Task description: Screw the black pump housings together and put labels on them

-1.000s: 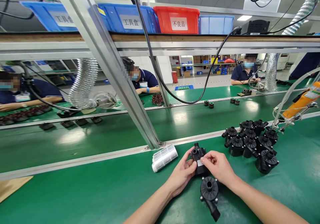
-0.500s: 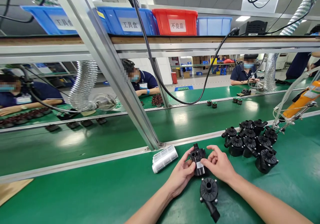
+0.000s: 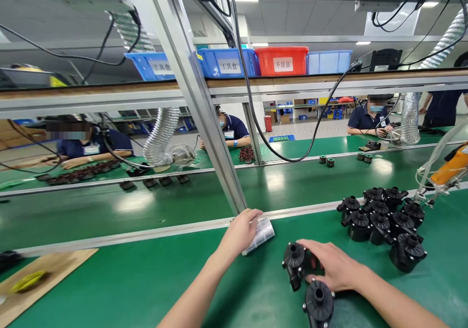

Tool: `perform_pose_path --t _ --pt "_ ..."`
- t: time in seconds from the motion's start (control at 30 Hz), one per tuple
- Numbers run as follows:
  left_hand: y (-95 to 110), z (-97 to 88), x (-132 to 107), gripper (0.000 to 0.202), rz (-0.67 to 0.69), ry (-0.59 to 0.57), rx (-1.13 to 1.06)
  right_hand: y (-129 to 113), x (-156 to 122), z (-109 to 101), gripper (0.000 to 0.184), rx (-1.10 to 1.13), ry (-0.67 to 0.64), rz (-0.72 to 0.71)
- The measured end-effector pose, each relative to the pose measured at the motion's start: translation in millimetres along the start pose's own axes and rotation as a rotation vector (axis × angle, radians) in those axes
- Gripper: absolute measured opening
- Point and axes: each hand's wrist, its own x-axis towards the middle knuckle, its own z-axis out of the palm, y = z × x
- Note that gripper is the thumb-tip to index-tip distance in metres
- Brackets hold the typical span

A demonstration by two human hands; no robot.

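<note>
My left hand (image 3: 239,231) lies over the left end of a white roll of labels (image 3: 262,235), its fingers curled around it at the foot of the metal post. Some fingertips are hidden behind the roll. My right hand (image 3: 334,264) grips a small black pump (image 3: 294,257) from its right side, thumb and fingers about the body. The pump stands upright at the green bench, its side spout toward me. Just in front of it is a second black pump (image 3: 319,301), cut off by the lower picture edge and close below my right hand.
Several black pumps (image 3: 380,216) stand grouped at the right, near an orange tool (image 3: 451,164) with clear tubing. A slanted metal post (image 3: 204,104) rises behind my left hand. Brown cardboard (image 3: 54,269) with a yellow item lies at the left. Co-workers sit across the belt.
My left hand has let go of the pump and moved left onto the label roll. My right hand has lowered the pump, now upright, beside the other one. The view has shifted left and up.
</note>
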Motion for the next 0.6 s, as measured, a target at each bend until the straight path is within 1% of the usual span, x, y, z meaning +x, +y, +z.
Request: perform_pose_path --t 0.03,0.07,0.1,0.17,0.2,0.23,0.27,0.33,0.4,0.47,0.53,0.6 --pt "-7 -10.0 2 0.047 -0.040 0.021 0.056 1 2 -1 0.082 0.008 -0.036 -0.041" --pt "-14 -16.9 3 0.050 -0.074 0.020 0.099 3 7 0 0.078 0.021 -0.043 -0.062" --pt "-20 -20.9 4 0.054 -0.099 0.007 0.128 6 15 3 0.071 0.040 -0.023 -0.062" --pt "-27 -22.0 3 0.062 -0.115 -0.035 0.157 14 41 14 0.048 0.093 0.066 -0.014" --pt "-27 -20.3 3 0.066 -0.110 -0.056 0.164 18 57 21 0.040 0.120 0.107 0.011" --pt "-26 -18.0 2 0.068 -0.100 -0.075 0.169 22 75 28 0.035 0.152 0.141 0.032" --pt "-24 -15.6 0 0.068 -0.087 -0.091 0.173 26 92 36 0.034 0.187 0.166 0.046" --pt "-18 -11.3 -2 0.066 -0.057 -0.110 0.181 30 121 50 0.039 0.256 0.191 0.044" --pt "-12 -8.3 -3 0.060 -0.022 -0.117 0.186 31 140 60 0.041 0.307 0.201 0.013" --pt "-8 -5.9 -3 0.050 0.017 -0.120 0.181 31 147 66 0.035 0.332 0.222 -0.020" --pt "-6 -3.2 -3 0.039 0.061 -0.127 0.161 30 145 68 0.027 0.333 0.263 -0.038" --pt "-4 0.1 -2 0.034 0.100 -0.116 0.127 29 139 65 0.022 0.313 0.319 -0.047"
